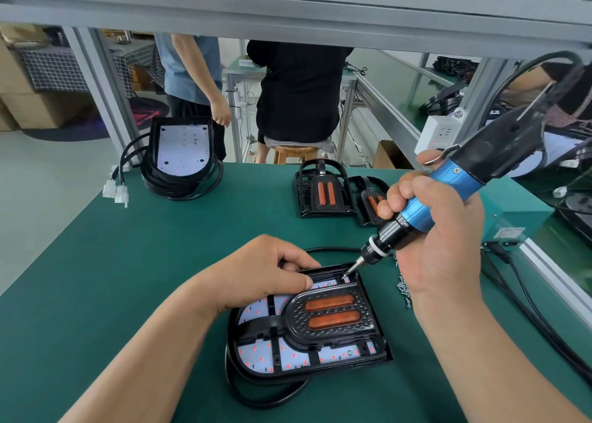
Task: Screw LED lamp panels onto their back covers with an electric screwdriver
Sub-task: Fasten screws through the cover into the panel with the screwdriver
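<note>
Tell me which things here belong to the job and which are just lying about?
In use: electric screwdriver in the right hand; LED lamp held by the left hand; loose screws.
Lying about: stacked lamps with cables; two black reflector frames; teal control box.

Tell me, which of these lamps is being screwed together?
The nearest lamp, held by the left hand, with the tip of the electric screwdriver at its far corner. The two lamps behind it and the stack at far left lie untouched.
</note>
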A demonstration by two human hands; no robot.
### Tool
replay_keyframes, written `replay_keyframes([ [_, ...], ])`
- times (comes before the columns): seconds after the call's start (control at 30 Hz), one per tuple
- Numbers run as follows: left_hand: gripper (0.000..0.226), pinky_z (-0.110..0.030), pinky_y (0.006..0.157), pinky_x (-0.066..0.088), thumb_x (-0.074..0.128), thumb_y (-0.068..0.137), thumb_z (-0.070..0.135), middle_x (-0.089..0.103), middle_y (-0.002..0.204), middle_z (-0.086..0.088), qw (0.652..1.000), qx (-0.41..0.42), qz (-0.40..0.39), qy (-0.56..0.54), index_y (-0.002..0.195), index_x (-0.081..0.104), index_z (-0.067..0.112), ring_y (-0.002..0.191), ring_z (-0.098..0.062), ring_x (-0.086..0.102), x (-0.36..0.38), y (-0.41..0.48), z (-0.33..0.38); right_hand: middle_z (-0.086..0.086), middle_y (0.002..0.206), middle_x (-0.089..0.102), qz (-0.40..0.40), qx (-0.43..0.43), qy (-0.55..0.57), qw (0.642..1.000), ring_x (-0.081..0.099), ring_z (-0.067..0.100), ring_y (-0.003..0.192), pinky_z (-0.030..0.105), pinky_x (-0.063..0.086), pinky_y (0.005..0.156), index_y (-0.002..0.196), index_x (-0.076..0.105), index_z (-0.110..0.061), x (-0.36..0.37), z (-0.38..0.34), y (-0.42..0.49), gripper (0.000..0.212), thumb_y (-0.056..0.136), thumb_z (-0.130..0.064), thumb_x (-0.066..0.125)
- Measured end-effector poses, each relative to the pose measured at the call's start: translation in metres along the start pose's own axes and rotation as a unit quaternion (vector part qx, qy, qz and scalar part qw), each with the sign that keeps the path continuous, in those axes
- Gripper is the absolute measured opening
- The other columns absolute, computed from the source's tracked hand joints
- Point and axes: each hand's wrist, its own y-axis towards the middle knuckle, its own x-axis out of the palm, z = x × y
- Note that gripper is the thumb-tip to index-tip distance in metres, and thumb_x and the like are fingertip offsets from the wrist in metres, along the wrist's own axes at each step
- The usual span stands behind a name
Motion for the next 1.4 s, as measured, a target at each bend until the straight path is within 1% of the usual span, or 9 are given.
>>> replay_keyframes([
  [0.27, 0.023, -0.031, 0.072, 0.039, 0.076, 0.088, 0.03, 0.038, 0.065, 0.005, 1.0, 0.001, -0.003, 0.0, 0.109, 0.082, 0.037, 0.068, -0.015, 0.039, 0.0, 0.0027, -0.0032, 0.005, 0.076, 0.049, -0.01, -0.002, 0.002, 1.0, 0.049, 0.022, 0.065, 0.035, 0.047, 0.063, 0.108, 0.059, -0.014, -0.0015, 0.0011, -0.0011, 0.029, 0.08, -0.011, 0.067],
  [0.47, 0.023, -0.024, 0.064, 0.036, 0.076, 0.087, 0.032, 0.038, 0.065, 0.003, 1.0, 0.004, -0.001, 0.005, 0.109, 0.082, 0.038, 0.066, -0.014, 0.038, -0.0004, 0.0035, -0.0028, 0.005, 0.076, 0.049, -0.013, 0.002, 0.012, 1.0, 0.049, 0.022, 0.066, 0.035, 0.047, 0.063, 0.107, 0.06, -0.015, -0.0028, 0.0015, -0.0011, 0.028, 0.081, -0.011, 0.067],
  [0.63, 0.023, -0.02, 0.063, 0.037, 0.077, 0.087, 0.029, 0.039, 0.064, 0.005, 1.0, 0.001, 0.004, 0.001, 0.109, 0.082, 0.036, 0.065, -0.013, 0.038, 0.0002, 0.0031, -0.0027, 0.003, 0.074, 0.052, -0.017, 0.004, 0.005, 1.0, 0.051, 0.021, 0.065, 0.034, 0.049, 0.063, 0.109, 0.059, -0.014, -0.0022, 0.0024, -0.0016, 0.03, 0.08, -0.012, 0.067],
  [0.73, 0.022, -0.021, 0.061, 0.035, 0.076, 0.09, 0.026, 0.039, 0.063, 0.005, 1.0, 0.001, 0.0, 0.002, 0.109, 0.082, 0.036, 0.064, -0.013, 0.038, -0.0001, 0.003, -0.0017, 0.003, 0.075, 0.052, -0.018, 0.002, 0.008, 1.0, 0.051, 0.021, 0.065, 0.034, 0.049, 0.063, 0.108, 0.059, -0.014, -0.0029, 0.0021, -0.0016, 0.029, 0.081, -0.012, 0.067],
  [0.93, 0.022, -0.017, 0.06, 0.036, 0.076, 0.09, 0.026, 0.041, 0.062, 0.007, 1.0, 0.0, -0.002, 0.005, 0.108, 0.082, 0.037, 0.062, -0.012, 0.038, 0.0, 0.0018, -0.0008, 0.003, 0.075, 0.051, -0.016, 0.003, 0.006, 1.0, 0.051, 0.021, 0.065, 0.034, 0.049, 0.063, 0.107, 0.06, -0.015, -0.0045, 0.0011, -0.0014, 0.028, 0.08, -0.012, 0.067],
  [1.1, 0.021, -0.016, 0.059, 0.035, 0.077, 0.091, 0.024, 0.041, 0.062, 0.007, 1.0, 0.005, 0.004, 0.014, 0.106, 0.082, 0.037, 0.061, -0.012, 0.038, 0.0008, 0.0019, 0.0001, 0.006, 0.075, 0.051, -0.06, 0.014, -0.005, 0.998, 0.049, 0.023, 0.065, 0.035, 0.048, 0.063, 0.11, 0.06, -0.014, -0.0033, 0.0013, -0.0014, 0.029, 0.082, -0.009, 0.065],
  [1.23, 0.021, -0.02, 0.057, 0.032, 0.074, 0.089, 0.025, 0.039, 0.059, 0.009, 0.999, 0.015, -0.004, 0.037, 0.104, 0.082, 0.038, 0.06, -0.012, 0.035, 0.0032, 0.0016, 0.0013, 0.008, 0.075, 0.051, -0.1, 0.021, -0.041, 0.994, 0.05, 0.024, 0.065, 0.036, 0.049, 0.063, 0.111, 0.063, -0.015, 0.0015, 0.0022, -0.003, 0.028, 0.085, -0.005, 0.065],
  [1.33, 0.021, -0.019, 0.057, 0.033, 0.073, 0.089, 0.025, 0.041, 0.058, 0.01, 0.999, 0.013, -0.006, 0.04, 0.103, 0.082, 0.038, 0.059, -0.012, 0.035, 0.0039, 0.0021, 0.0002, 0.006, 0.074, 0.051, -0.095, 0.025, -0.057, 0.994, 0.05, 0.024, 0.064, 0.036, 0.049, 0.062, 0.109, 0.065, -0.019, 0.0044, 0.003, -0.0037, 0.026, 0.086, -0.009, 0.068],
  [1.4, 0.02, -0.023, 0.058, 0.033, 0.073, 0.089, 0.025, 0.044, 0.063, 0.002, 0.999, 0.012, -0.01, 0.045, 0.102, 0.082, 0.037, 0.062, -0.015, 0.035, 0.0045, 0.003, -0.0004, 0.004, 0.072, 0.052, -0.078, 0.036, -0.066, 0.994, 0.05, 0.023, 0.064, 0.036, 0.049, 0.062, 0.109, 0.065, -0.02, 0.005, 0.0046, -0.0033, 0.023, 0.087, -0.012, 0.069],
])
